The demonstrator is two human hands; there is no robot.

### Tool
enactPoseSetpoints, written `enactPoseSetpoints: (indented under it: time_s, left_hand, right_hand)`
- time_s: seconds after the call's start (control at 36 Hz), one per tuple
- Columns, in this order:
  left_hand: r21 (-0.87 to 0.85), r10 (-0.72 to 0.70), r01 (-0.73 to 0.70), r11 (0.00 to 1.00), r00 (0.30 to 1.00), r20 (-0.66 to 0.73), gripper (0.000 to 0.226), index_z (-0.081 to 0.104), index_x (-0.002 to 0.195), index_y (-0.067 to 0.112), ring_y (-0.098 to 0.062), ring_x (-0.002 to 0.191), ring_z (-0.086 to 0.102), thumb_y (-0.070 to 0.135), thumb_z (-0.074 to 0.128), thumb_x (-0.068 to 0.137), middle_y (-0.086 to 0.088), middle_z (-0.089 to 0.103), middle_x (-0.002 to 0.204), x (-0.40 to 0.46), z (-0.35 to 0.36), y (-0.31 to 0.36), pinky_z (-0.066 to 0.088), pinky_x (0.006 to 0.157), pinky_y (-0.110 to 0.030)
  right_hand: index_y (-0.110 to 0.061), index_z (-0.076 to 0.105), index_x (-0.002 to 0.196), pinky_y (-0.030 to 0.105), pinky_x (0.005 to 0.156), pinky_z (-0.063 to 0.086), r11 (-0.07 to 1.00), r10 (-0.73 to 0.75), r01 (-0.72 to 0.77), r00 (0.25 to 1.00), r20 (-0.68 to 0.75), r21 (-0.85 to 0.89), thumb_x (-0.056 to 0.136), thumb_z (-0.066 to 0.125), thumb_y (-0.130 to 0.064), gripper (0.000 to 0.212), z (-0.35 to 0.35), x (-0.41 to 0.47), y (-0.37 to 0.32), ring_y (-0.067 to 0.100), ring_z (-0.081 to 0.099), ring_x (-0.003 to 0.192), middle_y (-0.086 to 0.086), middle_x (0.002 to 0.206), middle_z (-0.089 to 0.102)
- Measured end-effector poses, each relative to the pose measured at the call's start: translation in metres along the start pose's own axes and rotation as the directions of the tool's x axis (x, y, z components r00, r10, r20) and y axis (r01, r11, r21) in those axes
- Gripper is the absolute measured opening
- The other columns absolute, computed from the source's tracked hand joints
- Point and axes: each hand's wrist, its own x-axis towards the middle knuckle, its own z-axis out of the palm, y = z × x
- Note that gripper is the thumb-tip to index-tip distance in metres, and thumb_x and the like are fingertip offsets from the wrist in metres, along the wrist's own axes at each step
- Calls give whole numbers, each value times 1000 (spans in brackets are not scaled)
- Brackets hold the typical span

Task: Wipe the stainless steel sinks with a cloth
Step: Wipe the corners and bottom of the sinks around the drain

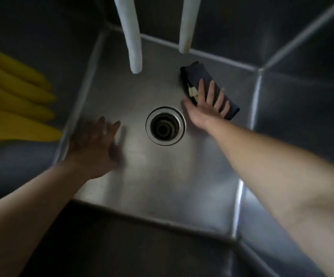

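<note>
Steel sink [162,186]: 1 drain [165,126], 2 white spouts [131,37], 1 dark cloth [208,86] with unreadable tag; my right grip [206,105] presses it flat-fingered, my left grip [94,144] spread, empty.

Navy cloth [210,88], yellow gloves [18,108], silver sink [162,176]

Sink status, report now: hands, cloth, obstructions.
Right hand open, flat on dark cloth at sink floor's far right. Left hand open, blurred, near floor. Two white spouts overhang the back.

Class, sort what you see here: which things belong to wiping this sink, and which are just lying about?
Belongs to the job:
cloth
sink
right hand
left hand

Just lying about:
yellow rubber glove
two white spouts
</note>
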Motion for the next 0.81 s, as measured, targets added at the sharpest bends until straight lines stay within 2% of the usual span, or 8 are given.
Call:
enactPoseSetpoints:
  time_s: [0.11,0.19,0.31,0.44,0.53,0.67,0.81]
  left_hand:
    - [-36,-31,37,999,986,165,117,-20,151,44,-33,151,-15,66,67,76,2,-28,162,12,27,-5,9,122,-51]
    - [-98,-37,55,994,983,182,123,-27,147,47,-32,149,-24,74,66,70,4,-36,158,18,34,-7,5,120,-52]
    - [-60,-28,41,997,976,216,124,-33,142,50,-32,147,-28,68,68,73,5,-42,155,21,37,-12,5,120,-51]
    - [-55,-44,58,997,972,229,123,-31,144,49,-34,148,-25,62,70,76,5,-40,156,22,38,-9,5,120,-50]
    - [-59,-47,64,996,967,252,121,-26,148,46,-36,149,-21,57,72,77,2,-35,159,20,30,-6,5,120,-52]
    - [-90,-39,67,994,959,279,117,-16,155,33,-41,148,-20,49,74,82,-10,-25,163,15,12,0,1,122,-54]
    - [-84,-59,84,993,960,273,116,-13,156,33,-42,149,-16,45,76,82,-7,-24,163,7,5,6,4,122,-55]
  right_hand:
    - [-45,-14,153,53,117,-14,998,-62,63,998,19,-25,88,23,-78,83,-25,37,-17,28,-26,150,-9,163,-26]
    - [-42,-13,155,55,117,-15,995,-90,90,996,15,-32,87,28,-79,88,-30,49,-39,32,-27,149,-6,164,-26]
    - [-41,-11,155,56,116,-16,995,-94,93,995,-42,-28,81,27,-82,93,-22,50,-62,34,-28,148,-3,164,-25]
    - [-51,-7,152,51,116,-17,965,-242,241,970,-6,-100,79,21,-86,86,-17,37,-39,25,-27,149,-11,165,-20]
    - [-54,-5,151,49,117,-14,975,-208,210,977,40,-70,81,17,-83,80,-12,9,-19,20,-25,150,-15,165,-18]
    - [-50,-2,154,49,119,-11,980,-170,174,984,47,-100,88,27,-73,75,21,-77,13,22,-21,152,-13,165,-17]
    - [-49,0,154,52,119,-14,979,-164,178,977,139,-99,89,31,-74,76,57,-145,9,26,-23,151,-12,165,-19]
